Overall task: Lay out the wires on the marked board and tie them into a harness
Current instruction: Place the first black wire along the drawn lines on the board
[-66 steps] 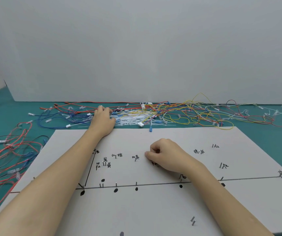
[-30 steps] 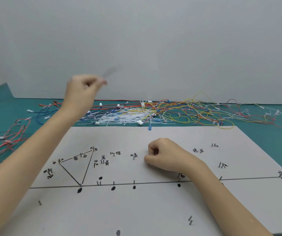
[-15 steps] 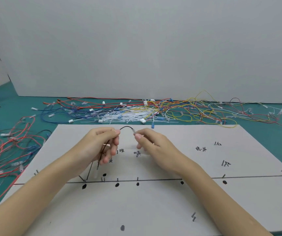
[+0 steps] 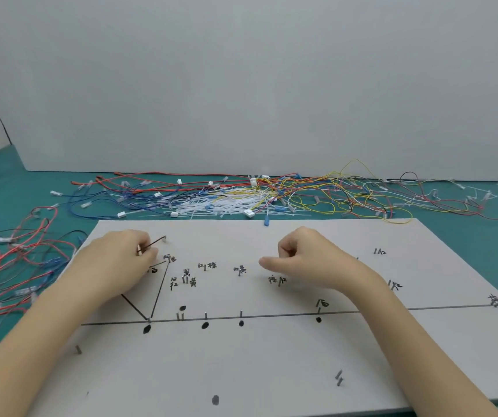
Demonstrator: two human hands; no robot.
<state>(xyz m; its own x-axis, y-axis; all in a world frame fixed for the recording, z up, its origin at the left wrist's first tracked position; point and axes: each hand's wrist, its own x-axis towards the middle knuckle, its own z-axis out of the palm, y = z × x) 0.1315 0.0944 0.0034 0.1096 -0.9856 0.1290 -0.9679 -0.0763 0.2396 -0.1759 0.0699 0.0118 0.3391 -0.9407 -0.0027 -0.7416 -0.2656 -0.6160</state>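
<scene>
The person's left hand [image 4: 118, 260] rests on the white marked board [image 4: 272, 362] with its fingers curled tight around a thin dark wire [image 4: 151, 244], pinching it so that a short length sticks out up and to the right of the fingertips and ends in what looks like a small pale terminal, though the end is too blurred to be sure. Just below and to the right of those fingers lie handwritten labels and the top corner of a drawn black triangle [image 4: 154, 293], whose sides run down to a long horizontal line studded with short metal pins [image 4: 180, 316] and black dots. The right hand [image 4: 305, 260] sits well apart from the left, knuckles up, its fingers folded loosely under with the thumb pointing left toward the middle labels; it holds nothing. Beyond both sets of fingertips, past the far edge of the board, a tangled pile of red, blue, yellow and white wires [image 4: 272, 194] spreads over the green table mat [image 4: 467, 245], with a heap of white cable ties [image 4: 220, 206] in its middle. More red wires [image 4: 7, 266] lie left of the left hand.
</scene>
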